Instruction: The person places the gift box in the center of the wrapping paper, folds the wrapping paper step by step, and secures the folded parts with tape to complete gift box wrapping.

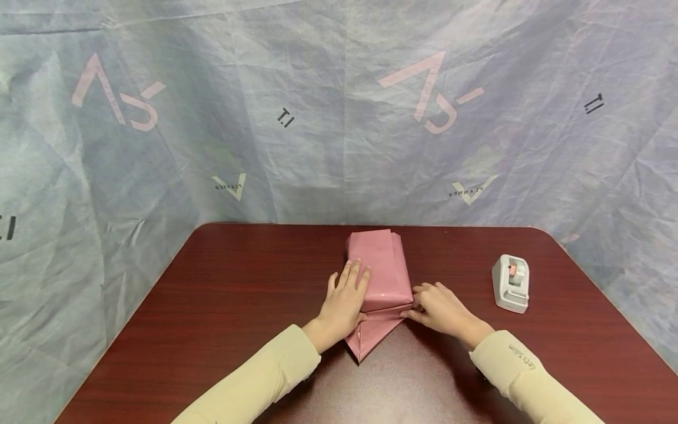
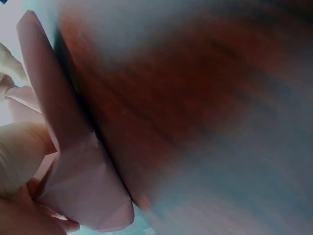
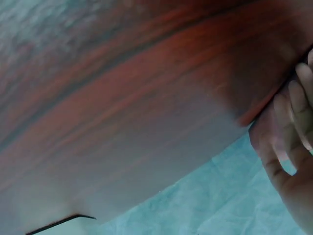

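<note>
A box-shaped package in pink wrapping paper [image 1: 378,268] lies on the table, with a pointed paper flap [image 1: 371,338] spread out from its near end. My left hand [image 1: 341,303] rests on the package's left side, fingers extended over the top and thumb down by the folded end. At the near right corner, my right hand [image 1: 436,306] touches the package, thumb at the base of the flap and fingers along the side. The left wrist view shows the pink paper [image 2: 83,186] close up beside the thumb. Fingers [image 3: 288,132] lie against the package in the right wrist view.
A white tape dispenser [image 1: 511,284] stands to the right of the package on the dark red wooden table [image 1: 254,265]. Behind the table hangs a grey-blue printed cloth [image 1: 318,159], which also runs along both sides.
</note>
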A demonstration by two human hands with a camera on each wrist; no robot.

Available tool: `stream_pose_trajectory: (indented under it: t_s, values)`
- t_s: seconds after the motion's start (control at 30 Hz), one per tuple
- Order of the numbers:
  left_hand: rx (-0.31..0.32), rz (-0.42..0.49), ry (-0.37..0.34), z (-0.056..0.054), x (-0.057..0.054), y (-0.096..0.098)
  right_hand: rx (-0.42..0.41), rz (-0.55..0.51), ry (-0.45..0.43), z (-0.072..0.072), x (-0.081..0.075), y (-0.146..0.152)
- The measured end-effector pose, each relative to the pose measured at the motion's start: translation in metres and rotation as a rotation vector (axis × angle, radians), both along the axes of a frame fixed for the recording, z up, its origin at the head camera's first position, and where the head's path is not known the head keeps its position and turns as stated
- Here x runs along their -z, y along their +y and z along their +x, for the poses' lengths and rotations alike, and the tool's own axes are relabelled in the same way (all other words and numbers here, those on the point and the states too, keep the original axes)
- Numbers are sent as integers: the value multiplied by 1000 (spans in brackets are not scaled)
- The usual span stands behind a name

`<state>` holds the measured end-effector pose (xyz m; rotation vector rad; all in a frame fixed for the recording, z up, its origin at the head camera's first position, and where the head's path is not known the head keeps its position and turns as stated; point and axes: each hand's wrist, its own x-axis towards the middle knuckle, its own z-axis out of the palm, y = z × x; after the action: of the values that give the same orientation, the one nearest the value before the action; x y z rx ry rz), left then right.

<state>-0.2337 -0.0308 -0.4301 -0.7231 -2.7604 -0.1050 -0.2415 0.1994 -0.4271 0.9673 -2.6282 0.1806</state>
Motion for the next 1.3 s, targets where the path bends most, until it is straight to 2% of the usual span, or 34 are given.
stream_pose_trajectory:
  t_s: [0.23, 0.33, 0.57, 0.77, 0.93, 1.1, 1.3]
  values:
    - [-2, -2, 10, 0, 2, -1, 62, -107, 42, -2, -5, -2]
    - [1, -3, 20, 0, 3, -2, 38, -134, 28, -4, -6, -3]
    - [2, -17, 31, 0, 3, -2, -70, -122, 21, -6, -4, -12]
    - [4, -40, 34, -1, 2, -1, -107, -106, 35, -9, -1, -20]
    - [17, -24, -3, -2, 1, -2, -103, -76, 64, -11, 3, -21]
    - [39, 39, -57, -4, 1, -4, -104, -94, 73, -12, 6, -21]
    - [64, 115, -104, -3, -4, -13, -94, -110, 31, -13, 7, -23]
